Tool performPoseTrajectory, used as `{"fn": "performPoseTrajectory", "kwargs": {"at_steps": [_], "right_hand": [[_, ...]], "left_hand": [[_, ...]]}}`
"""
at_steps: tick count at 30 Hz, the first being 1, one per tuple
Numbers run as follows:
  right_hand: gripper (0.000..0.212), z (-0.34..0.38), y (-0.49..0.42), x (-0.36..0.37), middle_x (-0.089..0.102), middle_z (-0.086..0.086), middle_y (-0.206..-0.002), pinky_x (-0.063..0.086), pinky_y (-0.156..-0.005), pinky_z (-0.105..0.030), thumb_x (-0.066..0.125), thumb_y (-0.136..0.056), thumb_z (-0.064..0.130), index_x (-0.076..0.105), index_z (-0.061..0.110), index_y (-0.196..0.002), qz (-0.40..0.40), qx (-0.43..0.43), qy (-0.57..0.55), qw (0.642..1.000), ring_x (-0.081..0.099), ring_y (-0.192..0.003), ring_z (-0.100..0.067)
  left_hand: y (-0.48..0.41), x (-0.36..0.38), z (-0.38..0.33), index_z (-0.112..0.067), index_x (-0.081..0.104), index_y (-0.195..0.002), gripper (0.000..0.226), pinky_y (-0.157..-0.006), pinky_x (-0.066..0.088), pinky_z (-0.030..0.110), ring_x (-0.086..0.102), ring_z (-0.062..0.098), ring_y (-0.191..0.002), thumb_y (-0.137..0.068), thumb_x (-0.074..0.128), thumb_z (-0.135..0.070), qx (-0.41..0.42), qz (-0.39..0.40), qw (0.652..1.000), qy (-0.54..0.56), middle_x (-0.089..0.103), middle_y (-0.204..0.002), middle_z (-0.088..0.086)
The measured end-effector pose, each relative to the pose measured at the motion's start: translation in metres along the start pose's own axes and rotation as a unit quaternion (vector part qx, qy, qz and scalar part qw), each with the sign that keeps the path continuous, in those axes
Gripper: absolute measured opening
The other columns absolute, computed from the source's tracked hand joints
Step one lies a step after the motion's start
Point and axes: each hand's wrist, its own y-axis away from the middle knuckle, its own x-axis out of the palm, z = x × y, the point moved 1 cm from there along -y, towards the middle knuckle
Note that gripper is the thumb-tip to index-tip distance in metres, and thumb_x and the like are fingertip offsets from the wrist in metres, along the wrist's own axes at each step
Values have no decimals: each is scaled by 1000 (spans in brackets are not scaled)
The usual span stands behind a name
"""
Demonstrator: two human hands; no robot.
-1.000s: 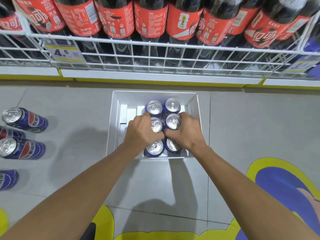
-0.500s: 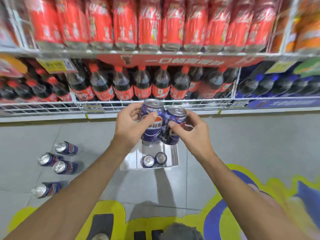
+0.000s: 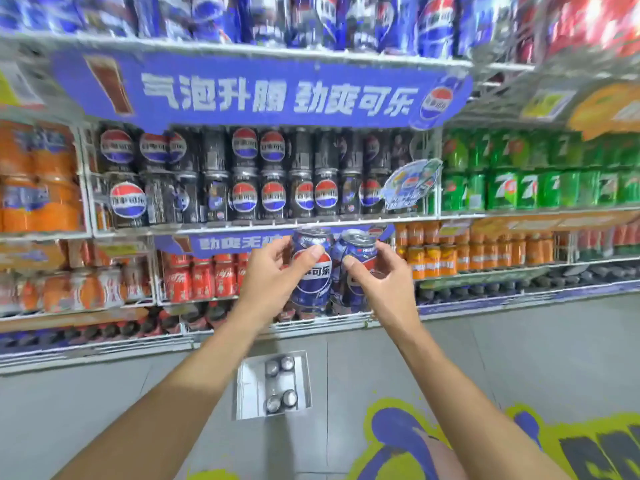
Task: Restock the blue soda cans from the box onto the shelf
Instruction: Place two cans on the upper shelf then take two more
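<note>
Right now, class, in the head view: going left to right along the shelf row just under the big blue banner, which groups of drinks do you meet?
Orange soda bottles → black cola cans with red-white-blue round logos → green lemon-lime soda cans.

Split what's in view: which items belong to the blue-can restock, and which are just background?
Job:
left hand holding a blue can
right hand holding a second blue can
box with four cans left

Background:
black cans
green cans
orange cans
floor graphic
</note>
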Motion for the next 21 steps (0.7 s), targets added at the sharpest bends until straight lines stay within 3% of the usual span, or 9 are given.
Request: {"fn": "performPoseTrajectory", "kwargs": {"at_steps": [3,5,7,9,11,14,17,21], "right_hand": [[54,76,-20,-29,73,14,-88,51,-79,-26,83,-76,53,73,16,-115,-10,-32,0,999,63,-77,-1],[46,112,-31,-42,70,15,-79,52,-74,-30,84,-77,51,73,19,-109,-17,-47,8,999,60,-72,-3],[50,135,-44,-52,72,11,-83,56,-78,-36,84,-76,55,73,20,-111,-26,-66,-4,997,63,-75,-7],[38,158,-54,-59,69,12,-76,54,-73,-25,86,-81,44,72,19,-107,-40,-70,-6,997,61,-70,-2],[28,171,-67,-66,63,16,-65,45,-66,-13,85,-85,32,69,15,-100,-52,-85,-9,995,54,-61,4],[39,183,-84,-69,62,19,-63,44,-67,-13,84,-84,40,68,10,-102,-63,-79,-12,995,53,-61,4],[76,191,-98,-66,66,11,-74,48,-76,-26,80,-74,69,69,1,-106,-83,-81,-7,993,59,-72,-6],[60,205,-122,-68,65,11,-71,45,-73,-27,82,-76,61,71,7,-100,-113,-73,28,990,55,-67,-5]], "left_hand": [[-10,10,-77,-11,75,-102,16,-88,57,30,71,6,-94,-92,74,-23,33,-11,999,-5,80,-105,4],[-17,16,-117,-11,75,-100,22,-87,57,36,72,9,-92,-90,77,-30,56,-14,998,-4,80,-102,6],[-25,23,-149,-12,75,-101,21,-79,57,28,74,7,-87,-90,77,-29,76,-18,997,-6,81,-95,0],[-32,31,-172,-12,73,-102,21,-76,57,28,75,8,-84,-88,79,-26,85,-36,996,8,81,-93,0],[-40,37,-186,-11,68,-107,42,-83,61,43,77,20,-89,-79,84,-37,85,-55,994,32,80,-97,8],[-53,45,-198,-11,66,-111,65,-90,60,53,77,28,-94,-66,83,-55,79,-66,994,37,79,-97,8],[-70,51,-205,-15,67,-102,62,-86,59,53,76,22,-86,-65,83,-62,83,-76,994,6,79,-92,5],[-98,59,-217,-20,70,-96,59,-88,58,58,75,27,-89,-65,81,-69,88,-58,994,6,78,-92,5]]}}
